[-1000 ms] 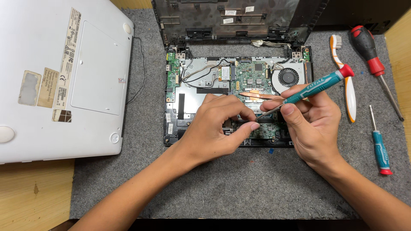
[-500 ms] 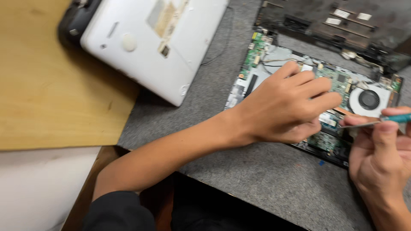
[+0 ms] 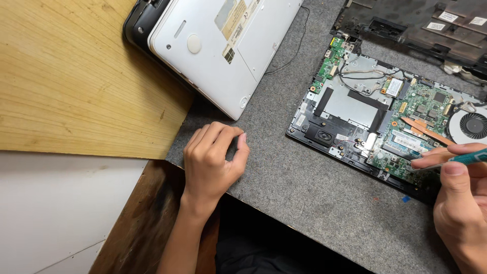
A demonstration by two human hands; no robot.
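The right hand (image 3: 459,203) at 3 o'clock has its fingers clamped on a teal screwdriver (image 3: 469,157), tip resting on the board (image 3: 421,127) of the open laptop (image 3: 355,106). The left hand (image 3: 213,160) rests at 8 o'clock on the grey mat (image 3: 314,193), fingertips pinched together; whether they hold anything cannot be told.

The board is judged stiff but fragile, with exposed chips, thin wires and a fan (image 3: 474,124) at 2 o'clock. Hold the laptop by its black frame edges, never by components. The screwdriver is light and rigid; its handle gives the grip.

The chassis tray holds the board, a speaker (image 3: 324,135) and a metal plate (image 3: 347,104). A white cover (image 3: 228,45) lies at 11 o'clock on the table (image 3: 66,76).
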